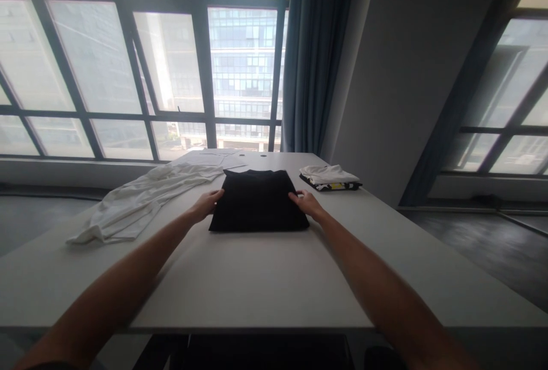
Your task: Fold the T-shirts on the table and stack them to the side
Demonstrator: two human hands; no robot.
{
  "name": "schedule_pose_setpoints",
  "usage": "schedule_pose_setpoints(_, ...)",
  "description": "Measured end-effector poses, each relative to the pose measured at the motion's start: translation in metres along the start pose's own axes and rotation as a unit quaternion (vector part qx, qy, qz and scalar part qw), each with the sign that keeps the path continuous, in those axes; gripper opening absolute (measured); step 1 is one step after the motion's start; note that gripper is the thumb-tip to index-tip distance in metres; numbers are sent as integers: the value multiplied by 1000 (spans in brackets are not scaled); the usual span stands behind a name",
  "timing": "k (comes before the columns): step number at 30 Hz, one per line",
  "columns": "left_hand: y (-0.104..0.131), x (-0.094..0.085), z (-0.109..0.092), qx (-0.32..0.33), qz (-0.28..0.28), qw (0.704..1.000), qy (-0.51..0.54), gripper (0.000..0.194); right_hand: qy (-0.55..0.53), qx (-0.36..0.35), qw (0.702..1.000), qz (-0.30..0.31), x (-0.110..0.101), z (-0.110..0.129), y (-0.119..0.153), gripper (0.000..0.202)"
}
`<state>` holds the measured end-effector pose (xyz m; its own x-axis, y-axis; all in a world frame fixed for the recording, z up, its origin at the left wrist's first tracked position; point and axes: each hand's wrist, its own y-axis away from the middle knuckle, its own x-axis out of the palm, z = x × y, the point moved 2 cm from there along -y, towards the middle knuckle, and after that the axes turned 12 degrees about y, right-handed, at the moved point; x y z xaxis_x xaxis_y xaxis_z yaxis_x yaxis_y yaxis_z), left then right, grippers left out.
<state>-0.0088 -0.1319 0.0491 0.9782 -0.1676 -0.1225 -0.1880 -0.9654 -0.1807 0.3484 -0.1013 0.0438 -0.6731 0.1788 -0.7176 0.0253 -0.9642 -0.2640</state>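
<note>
A black folded garment [259,201] lies on the white table [257,278], in front of me, roughly a neat rectangle. My left hand [208,203] grips its left edge, fingers closed on the cloth. On the opposite side, my right hand [306,202] pinches the right edge near the upper corner. To the left, a white garment [145,201] is spread out loosely and wrinkled. At the right stands a small stack of folded clothes, with a white folded garment [329,174] on top and darker, patterned cloth [338,186] beneath it.
Large windows [244,61] rise beyond the table, with a blue-grey curtain [312,61] beside a grey pillar [402,73]. Two small dark round spots are near the table's far edge. Something black is under the front edge.
</note>
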Motion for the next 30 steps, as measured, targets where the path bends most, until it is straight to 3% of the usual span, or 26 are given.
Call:
schedule_pose_setpoints(2, -3, -6, 13, -41, -26, 998, -33, 68, 50, 29, 998, 30, 6, -14, -1, 58)
schedule_pose_setpoints(5, -5, -15, 26, -29, -43, 990, -128, 81, 86, 22, 994, 57, 8, -24, 1, 57)
schedule_pose_setpoints(12, -3, -11, 32, 95, -24, 937, -336, 38, 178, -42, 981, 71, 8, -17, 5, 27)
schedule_pose_setpoints(18, 3, -2, 26, 123, -47, 899, -419, 51, 231, -52, 972, -3, 4, -5, 10, 34)
schedule_pose_setpoints(22, 6, 3, 29, 72, -49, 869, -487, 50, 306, -34, 950, 43, 9, 4, 20, 33)
schedule_pose_setpoints(26, 9, 17, 23, 143, -85, 835, -524, 52, 372, -83, 924, -26, 15, 22, 31, 35)
schedule_pose_setpoints(28, 8, 25, 25, 167, -48, 834, -524, 56, 367, -143, 918, -42, 22, 31, 35, 45)
schedule_pose_setpoints(30, 4, 31, 34, 131, 23, 849, -511, 62, 356, -167, 919, 24, 34, 33, 36, 57)
